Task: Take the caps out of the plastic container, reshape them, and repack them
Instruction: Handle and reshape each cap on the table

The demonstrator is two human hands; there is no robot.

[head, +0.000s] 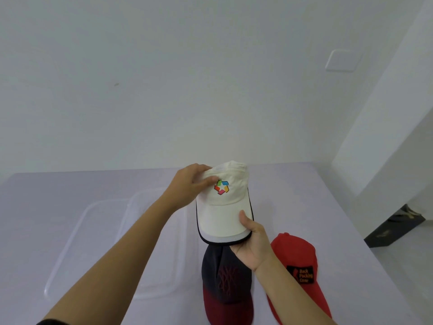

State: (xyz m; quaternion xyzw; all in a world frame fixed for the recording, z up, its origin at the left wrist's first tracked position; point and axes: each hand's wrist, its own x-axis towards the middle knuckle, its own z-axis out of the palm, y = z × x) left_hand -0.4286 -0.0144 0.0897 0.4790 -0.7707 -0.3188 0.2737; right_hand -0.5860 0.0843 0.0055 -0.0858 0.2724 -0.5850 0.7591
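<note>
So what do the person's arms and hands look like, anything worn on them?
Both hands, left and right, are bare: no gloves, rings, watch or wristbands show. Both forearms are uncovered down to the wrists. The only clothing in sight is a sliver of dark sleeve at the bottom edge of the picture on the left arm. The right arm leaves the picture still bare.

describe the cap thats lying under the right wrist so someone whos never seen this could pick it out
On the pale table, nearest the camera, two caps lie side by side. It is the left one, the navy cap, with a dark red brim; its neighbour, the red cap, is red throughout.
</note>
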